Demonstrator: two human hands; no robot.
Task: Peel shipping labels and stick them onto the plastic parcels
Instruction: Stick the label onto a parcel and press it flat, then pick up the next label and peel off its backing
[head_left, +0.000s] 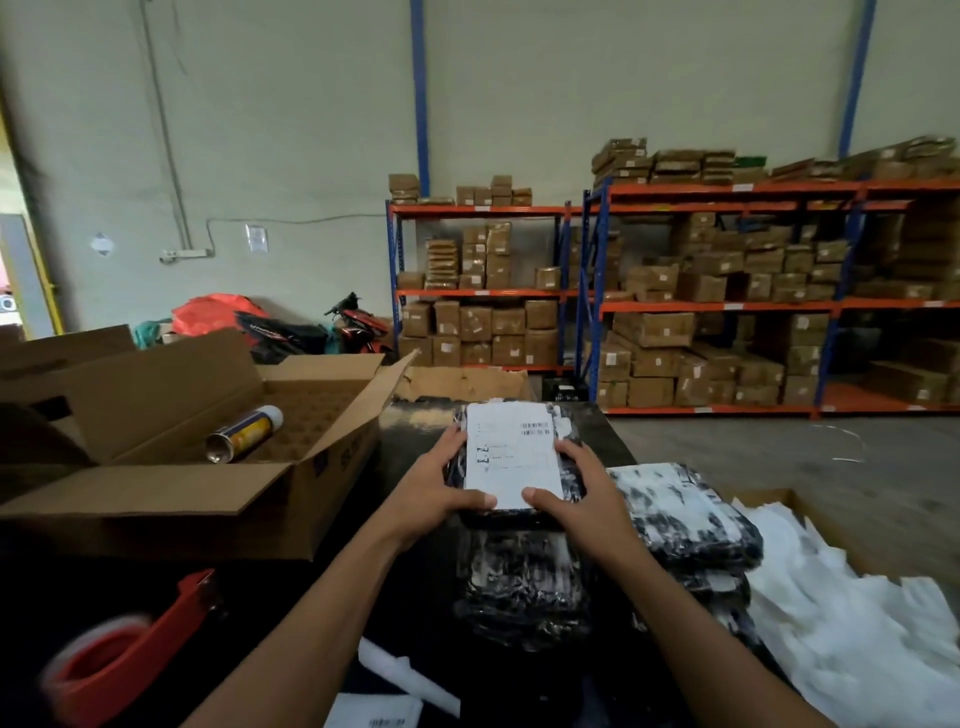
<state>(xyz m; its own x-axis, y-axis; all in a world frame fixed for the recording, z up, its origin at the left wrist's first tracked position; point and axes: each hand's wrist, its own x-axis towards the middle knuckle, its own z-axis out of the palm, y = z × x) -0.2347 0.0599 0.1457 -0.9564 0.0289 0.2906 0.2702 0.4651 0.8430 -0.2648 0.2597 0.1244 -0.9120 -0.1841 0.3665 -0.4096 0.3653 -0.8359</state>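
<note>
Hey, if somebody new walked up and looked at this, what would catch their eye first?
Probably the white label at centre, lying on a black parcel that the left hand and right hand grip from either side. Next, the open cardboard box at left with a spray can lying inside, and the red tape dispenser at bottom left. Behind, orange and blue shelves stacked with brown cartons fill the right.

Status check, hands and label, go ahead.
Left hand and right hand both grip the parcel, thumbs pressing the label. Label sits flat on top. Nothing in the way.
</note>
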